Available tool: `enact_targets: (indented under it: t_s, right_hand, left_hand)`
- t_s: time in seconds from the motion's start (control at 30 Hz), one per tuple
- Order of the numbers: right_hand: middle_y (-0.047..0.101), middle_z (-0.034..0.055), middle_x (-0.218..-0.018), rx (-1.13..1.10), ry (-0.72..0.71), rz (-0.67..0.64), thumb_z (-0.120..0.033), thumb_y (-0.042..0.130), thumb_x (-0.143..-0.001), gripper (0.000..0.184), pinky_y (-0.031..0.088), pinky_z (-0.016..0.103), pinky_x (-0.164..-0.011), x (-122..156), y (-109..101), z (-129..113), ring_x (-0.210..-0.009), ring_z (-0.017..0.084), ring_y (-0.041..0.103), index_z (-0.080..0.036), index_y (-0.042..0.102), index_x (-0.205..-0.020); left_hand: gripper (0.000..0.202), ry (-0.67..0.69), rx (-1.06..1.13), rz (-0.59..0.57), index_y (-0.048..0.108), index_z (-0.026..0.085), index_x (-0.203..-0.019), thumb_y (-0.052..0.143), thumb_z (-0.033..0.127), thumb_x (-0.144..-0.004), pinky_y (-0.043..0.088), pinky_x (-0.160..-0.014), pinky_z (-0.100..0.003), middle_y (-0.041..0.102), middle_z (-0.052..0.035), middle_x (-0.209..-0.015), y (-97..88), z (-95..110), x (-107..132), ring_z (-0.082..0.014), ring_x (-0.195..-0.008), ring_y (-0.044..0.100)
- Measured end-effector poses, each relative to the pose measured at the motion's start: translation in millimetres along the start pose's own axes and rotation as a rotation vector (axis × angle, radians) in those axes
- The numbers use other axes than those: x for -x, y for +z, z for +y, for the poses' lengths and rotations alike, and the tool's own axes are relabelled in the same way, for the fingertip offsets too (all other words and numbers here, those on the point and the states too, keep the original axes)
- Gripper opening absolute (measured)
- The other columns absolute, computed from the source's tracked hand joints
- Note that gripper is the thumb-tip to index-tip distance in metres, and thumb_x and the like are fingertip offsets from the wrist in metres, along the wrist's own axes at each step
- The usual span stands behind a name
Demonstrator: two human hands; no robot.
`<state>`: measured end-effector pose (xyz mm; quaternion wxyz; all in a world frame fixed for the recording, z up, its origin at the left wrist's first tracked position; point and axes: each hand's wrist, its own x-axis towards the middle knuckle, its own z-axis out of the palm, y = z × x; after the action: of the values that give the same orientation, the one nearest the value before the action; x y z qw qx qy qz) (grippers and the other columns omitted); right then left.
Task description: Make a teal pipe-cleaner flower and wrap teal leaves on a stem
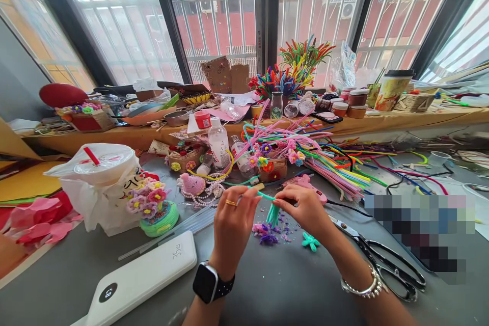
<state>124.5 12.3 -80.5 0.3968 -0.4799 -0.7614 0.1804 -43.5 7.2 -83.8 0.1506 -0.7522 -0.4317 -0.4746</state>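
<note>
A turquoise pipe cleaner (266,195) runs between my two hands above the grey table. My left hand (236,219) pinches its left end, with a ring on one finger and a watch at the wrist. My right hand (301,209) grips the other end, where a bunch of folded turquoise pipe cleaner loops (273,215) hangs below the fingers. Under them lie purple and pink fuzz scraps (267,237). A turquoise pipe cleaner flower (310,241) rests on the table just below my right hand.
Black-handled scissors (382,260) lie at the right, near a pink glue gun (305,183). Loose pipe cleaners (336,173) are heaped behind. At the left are a white power bank (147,277), a bagged cup (105,165) and a flower pot ornament (158,219).
</note>
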Motion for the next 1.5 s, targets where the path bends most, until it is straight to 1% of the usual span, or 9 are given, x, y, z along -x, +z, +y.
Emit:
enact_targets:
  t_s: [0.07, 0.13, 0.43, 0.63, 0.87, 1.0, 1.17, 1.27, 1.5]
  right_hand:
    - [0.064, 0.0039, -0.070, 0.008, -0.024, -0.031, -0.031, 0.052, -0.078, 0.021, 0.042, 0.026, -0.062, 0.1, 0.1, -1.7, -0.065, 0.016, 0.057, -0.018, 0.067, -0.073]
    - [0.063, 0.0043, -0.071, -0.009, -0.038, -0.051, -0.033, 0.051, -0.079, 0.023, 0.042, 0.027, -0.063, 0.2, -0.2, -3.5, -0.065, 0.016, 0.057, -0.018, 0.067, -0.074]
    - [0.065, 0.0033, -0.071, -0.184, 0.049, -0.118, -0.036, 0.055, -0.075, 0.022, 0.041, 0.023, -0.056, 1.8, -2.8, -6.0, -0.063, 0.014, 0.056, -0.017, 0.065, -0.077]
    - [0.061, 0.0021, -0.064, -0.300, 0.123, -0.122, -0.040, 0.055, -0.074, 0.026, 0.041, 0.022, -0.051, 1.9, -4.2, -5.2, -0.055, 0.012, 0.053, -0.015, 0.063, -0.073]
    - [0.055, 0.0002, -0.056, -0.458, 0.211, -0.090, -0.039, 0.055, -0.073, 0.026, 0.040, 0.020, -0.045, -0.2, -5.6, -1.7, -0.049, 0.010, 0.049, -0.014, 0.061, -0.074]
    - [0.056, 0.0005, -0.058, -0.486, 0.232, -0.035, -0.040, 0.057, -0.071, 0.026, 0.042, 0.021, -0.046, -0.9, -3.2, 0.2, -0.050, 0.010, 0.050, -0.014, 0.060, -0.073]
    - [0.056, 0.0003, -0.057, -0.470, 0.231, -0.028, -0.040, 0.057, -0.071, 0.026, 0.042, 0.022, -0.047, -2.2, -3.3, 4.6, -0.050, 0.011, 0.051, -0.014, 0.059, -0.072]
    - [0.056, 0.0002, -0.057, -0.462, 0.239, -0.091, -0.040, 0.057, -0.070, 0.026, 0.042, 0.021, -0.047, -3.1, -7.7, 7.3, -0.049, 0.011, 0.051, -0.014, 0.059, -0.071]
    - [0.055, -0.0002, -0.055, -0.428, 0.203, -0.206, -0.036, 0.057, -0.072, 0.023, 0.040, 0.020, -0.045, -2.2, -11.6, 10.2, -0.049, 0.010, 0.050, -0.014, 0.061, -0.072]
  left_hand:
    - [0.022, 0.222, -0.064, -0.060, 0.059, 0.021, -0.097, 0.055, 0.014, -0.076, 0.038, -0.086, -0.035, 0.065, -0.0036, -0.088, -5.0, -1.0, -2.7, -0.0184, -0.090, 0.056]
    - [0.024, 0.324, -0.078, -0.124, 0.059, 0.022, -0.097, 0.052, 0.011, -0.077, 0.034, -0.092, -0.037, 0.067, -0.0009, -0.089, -7.6, -1.8, -4.8, -0.0167, -0.091, 0.057]
    - [0.018, 0.293, -0.030, -0.111, 0.064, 0.022, -0.079, 0.050, 0.010, -0.078, 0.036, -0.089, -0.038, 0.066, 0.0020, -0.071, -9.8, -3.7, -7.6, -0.0130, -0.073, 0.058]
    - [0.013, 0.144, 0.033, -0.102, 0.068, 0.022, -0.080, 0.056, 0.017, -0.075, 0.042, -0.073, -0.033, 0.059, -0.0021, -0.067, -4.7, -4.5, -3.4, -0.0153, -0.068, 0.052]
    - [0.017, -0.216, 0.352, -0.290, 0.069, 0.017, -0.080, 0.053, 0.021, -0.076, 0.043, -0.058, -0.023, 0.052, -0.0015, -0.061, 6.9, 2.6, 0.6, -0.0126, -0.060, 0.051]
    - [0.016, -0.342, 0.503, -0.315, 0.070, 0.019, -0.079, 0.055, 0.021, -0.074, 0.042, -0.056, -0.022, 0.055, -0.0016, -0.061, 13.1, 8.5, 1.8, -0.0124, -0.059, 0.051]
    - [0.016, -0.403, 0.548, -0.340, 0.071, 0.019, -0.079, 0.056, 0.020, -0.072, 0.042, -0.056, -0.023, 0.056, -0.0020, -0.060, 13.4, 9.4, -0.2, -0.0134, -0.058, 0.051]
    - [0.017, -0.413, 0.595, -0.460, 0.071, 0.019, -0.079, 0.057, 0.024, -0.071, 0.043, -0.057, -0.024, 0.059, -0.0024, -0.060, 7.2, 2.0, -4.1, -0.0140, -0.059, 0.053]
    - [0.017, -0.516, 0.663, -0.488, 0.071, 0.020, -0.078, 0.060, 0.029, -0.069, 0.044, -0.062, -0.025, 0.067, -0.0035, -0.068, -2.7, -5.8, -7.5, -0.0164, -0.064, 0.058]
